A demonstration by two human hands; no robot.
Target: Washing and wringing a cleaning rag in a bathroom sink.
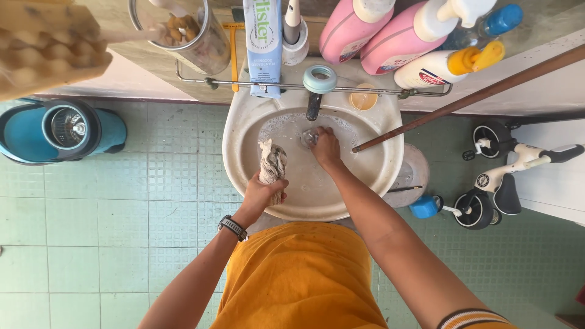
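Observation:
I look straight down into a white oval sink (239,137) with soapy water around its drain. A wet, twisted beige rag (272,161) stands up out of my left hand (262,194), which grips it over the sink's left side. My right hand (325,149) reaches into the basin, fingers closed at the drain just below the tap (318,85). What those fingers hold, if anything, is hidden. A dark watch (233,227) is on my left wrist.
A wire shelf above the sink carries pink bottles (372,30), a white bottle with yellow cap (442,66), a tube (263,45) and a jar (195,30). A brown stick (475,97) leans across the sink's right rim. Blue mop bucket (58,129) left, small tricycle (506,180) right, green tiled floor.

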